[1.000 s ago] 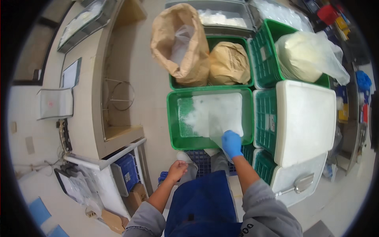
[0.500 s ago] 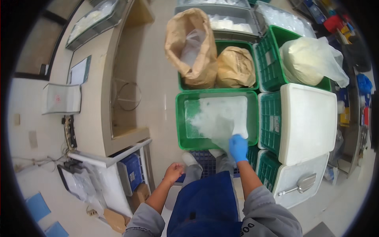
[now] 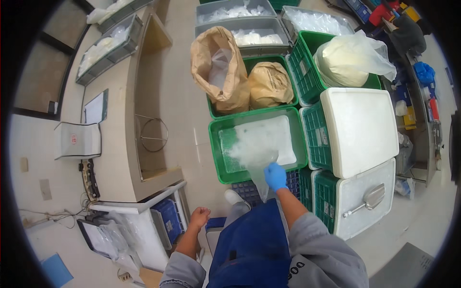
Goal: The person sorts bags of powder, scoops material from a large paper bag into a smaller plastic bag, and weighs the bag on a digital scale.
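Note:
My right hand point(image 3: 275, 176), in a blue glove, is closed on a clear plastic bag point(image 3: 260, 177) at the near right rim of a shallow green bin point(image 3: 215, 152). Part of the bag lies over the bin, and its lower end hangs past the near rim towards my apron. White powder point(image 3: 259, 137) is spread in the bin, thickest in the middle and on the right, with green floor showing at the left. My bare left hand point(image 3: 200, 217) hangs in the air left of my legs, its fingers loosely bent and holding nothing.
Behind the bin stand an open brown paper sack point(image 3: 218, 72) and a folded one point(image 3: 270, 85). Stacked green crates with white lids point(image 3: 360, 129) flank it on the right; a metal scoop point(image 3: 370, 199) lies on one. A bench point(image 3: 115, 158) runs along the left.
My right hand has drawn the plastic bag towards my body, so its end now hangs outside the near rim. My left hand still holds nothing. The whole view has shifted slightly.

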Motion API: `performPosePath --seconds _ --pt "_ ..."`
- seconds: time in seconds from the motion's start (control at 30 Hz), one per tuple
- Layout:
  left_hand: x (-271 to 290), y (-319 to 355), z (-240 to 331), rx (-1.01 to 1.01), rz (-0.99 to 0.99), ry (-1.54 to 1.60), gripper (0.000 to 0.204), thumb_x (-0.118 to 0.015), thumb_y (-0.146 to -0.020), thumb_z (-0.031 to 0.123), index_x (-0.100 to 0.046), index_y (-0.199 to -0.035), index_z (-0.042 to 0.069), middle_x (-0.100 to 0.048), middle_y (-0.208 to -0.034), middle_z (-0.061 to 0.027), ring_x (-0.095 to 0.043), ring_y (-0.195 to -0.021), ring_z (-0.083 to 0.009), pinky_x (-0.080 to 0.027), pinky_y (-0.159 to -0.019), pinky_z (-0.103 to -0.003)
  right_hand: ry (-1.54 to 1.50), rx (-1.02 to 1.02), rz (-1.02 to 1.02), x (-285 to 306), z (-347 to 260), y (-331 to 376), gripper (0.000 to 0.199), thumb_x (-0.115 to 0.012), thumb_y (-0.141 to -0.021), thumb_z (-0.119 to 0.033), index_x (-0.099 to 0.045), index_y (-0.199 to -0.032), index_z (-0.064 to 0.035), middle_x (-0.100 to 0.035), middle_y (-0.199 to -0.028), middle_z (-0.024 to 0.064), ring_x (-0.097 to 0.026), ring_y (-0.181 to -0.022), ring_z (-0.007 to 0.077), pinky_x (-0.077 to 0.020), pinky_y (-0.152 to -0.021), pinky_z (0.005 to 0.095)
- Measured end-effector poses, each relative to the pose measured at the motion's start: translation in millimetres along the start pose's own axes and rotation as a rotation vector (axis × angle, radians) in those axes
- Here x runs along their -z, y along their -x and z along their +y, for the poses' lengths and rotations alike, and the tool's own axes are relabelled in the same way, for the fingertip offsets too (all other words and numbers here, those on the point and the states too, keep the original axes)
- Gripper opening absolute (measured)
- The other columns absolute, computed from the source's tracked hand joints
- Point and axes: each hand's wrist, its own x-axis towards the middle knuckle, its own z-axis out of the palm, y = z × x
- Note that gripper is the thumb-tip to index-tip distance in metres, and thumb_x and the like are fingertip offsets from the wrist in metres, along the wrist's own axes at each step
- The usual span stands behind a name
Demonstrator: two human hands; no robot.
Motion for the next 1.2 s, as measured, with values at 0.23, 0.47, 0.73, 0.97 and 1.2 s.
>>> performPosePath --seconds 0.23,0.47,0.73,0.97,1.2 --pt "43.4 11.7 -20.3 0.054 -0.030 -0.101 0.021 -0.068 -0.084 0.020 -0.059 -0.097 0.006 -0.062 -0.082 -0.0045 -0.063 -0.067 -0.0148 -0.048 -0.054 -0.027 0.109 -0.077 -0.091 15.9 0.3 30.6 0.025 -0.057 -0.083 -0.024 -0.065 -0.071 -0.0039 -0.063 -0.081 0.0187 -0.063 -0.077 0.0381 -0.0499 -0.069 0.0478" --pt "29.6 32.2 7.8 0.001 -0.077 -0.155 0.020 -0.068 -0.085 0.018 -0.059 -0.098 0.006 -0.063 -0.085 -0.0039 -0.063 -0.067 -0.0142 -0.049 -0.056 -0.027 -0.079 -0.026 0.169 24.5 -2.4 31.0 0.022 -0.058 -0.082 -0.024 -0.065 -0.074 -0.0045 -0.062 -0.082 0.0172 -0.062 -0.079 0.0368 -0.0489 -0.071 0.0483" --pt "4.6 41.5 35.9 -0.094 -0.041 -0.151 0.017 -0.067 -0.085 0.018 -0.060 -0.095 0.006 -0.063 -0.084 -0.0036 -0.062 -0.066 -0.0134 -0.049 -0.056 -0.027 -0.247 0.037 0.424 99.0 -30.1 -5.8 0.019 -0.057 -0.085 -0.017 -0.058 -0.072 -0.0033 -0.057 -0.078 0.0190 -0.056 -0.079 0.0397 -0.0434 -0.070 0.0496" --pt "-29.6 23.9 64.4 -0.056 -0.073 -0.274 0.026 -0.071 -0.082 0.021 -0.058 -0.097 0.004 -0.063 -0.083 -0.0049 -0.062 -0.064 -0.0141 -0.049 -0.053 -0.027 -0.160 -0.038 0.372 117.0 13.5 -1.9 0.022 -0.058 -0.084 -0.021 -0.061 -0.071 -0.0038 -0.060 -0.081 0.0191 -0.058 -0.079 0.0388 -0.0457 -0.071 0.0489" --pt "-77.2 38.6 116.6 -0.063 -0.195 -0.382 0.036 -0.069 -0.085 0.031 -0.056 -0.105 0.004 -0.063 -0.096 -0.0087 -0.065 -0.077 -0.0175 -0.053 -0.064 -0.031 -0.318 -0.013 0.342 151.7 18.9 13.4 0.016 -0.061 -0.080 -0.017 -0.061 -0.073 -0.0024 -0.062 -0.091 0.0180 -0.058 -0.086 0.0397 -0.0459 -0.075 0.0484"
